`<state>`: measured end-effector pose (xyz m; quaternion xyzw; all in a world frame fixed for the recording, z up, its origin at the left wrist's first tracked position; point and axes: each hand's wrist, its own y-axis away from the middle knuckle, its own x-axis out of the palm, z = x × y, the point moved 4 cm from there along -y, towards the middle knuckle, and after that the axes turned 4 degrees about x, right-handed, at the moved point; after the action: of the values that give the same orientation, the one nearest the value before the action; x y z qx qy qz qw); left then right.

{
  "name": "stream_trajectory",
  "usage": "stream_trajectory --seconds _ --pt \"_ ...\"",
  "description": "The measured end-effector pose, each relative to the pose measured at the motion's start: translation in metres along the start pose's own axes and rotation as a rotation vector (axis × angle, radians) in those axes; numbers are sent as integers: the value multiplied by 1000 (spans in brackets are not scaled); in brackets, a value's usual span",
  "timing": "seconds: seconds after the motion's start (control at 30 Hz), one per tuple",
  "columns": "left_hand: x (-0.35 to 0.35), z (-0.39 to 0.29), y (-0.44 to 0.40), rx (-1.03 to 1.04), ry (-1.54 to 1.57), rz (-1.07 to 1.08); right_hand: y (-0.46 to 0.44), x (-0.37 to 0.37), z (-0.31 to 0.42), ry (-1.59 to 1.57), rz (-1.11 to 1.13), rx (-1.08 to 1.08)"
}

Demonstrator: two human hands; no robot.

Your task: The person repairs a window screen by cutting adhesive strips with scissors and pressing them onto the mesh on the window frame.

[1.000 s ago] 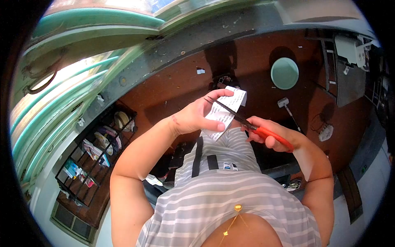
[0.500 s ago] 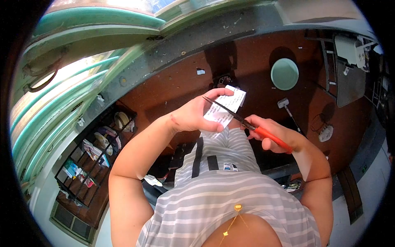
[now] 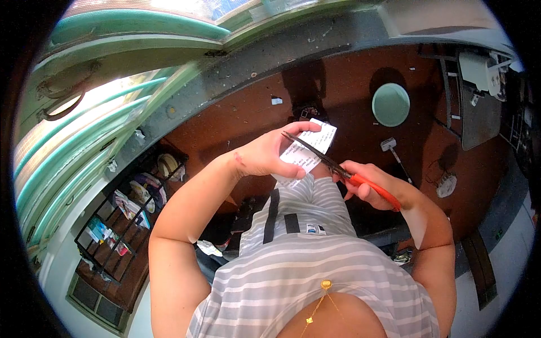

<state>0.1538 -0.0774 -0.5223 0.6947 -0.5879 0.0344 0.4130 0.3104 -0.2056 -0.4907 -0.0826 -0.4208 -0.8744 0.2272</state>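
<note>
2 hands [image 3: 265, 153] [image 3: 371, 171]: paper [image 3: 305, 161] in left, scissors [image 3: 357, 179] in right

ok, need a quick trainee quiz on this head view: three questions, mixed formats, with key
1. Which hand holds the scissors?
2. True or false: the printed paper is held in the left hand.
3. What colour is the large round object on the floor? A) yellow B) pale green C) black

Key:
1. The right hand.
2. True.
3. B.
</note>
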Motion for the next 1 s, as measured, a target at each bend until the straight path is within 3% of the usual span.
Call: stream_trajectory --seconds 1.0 --pt "1 -8 -3 53 43 58 2 23 -4 -514 167 -64"
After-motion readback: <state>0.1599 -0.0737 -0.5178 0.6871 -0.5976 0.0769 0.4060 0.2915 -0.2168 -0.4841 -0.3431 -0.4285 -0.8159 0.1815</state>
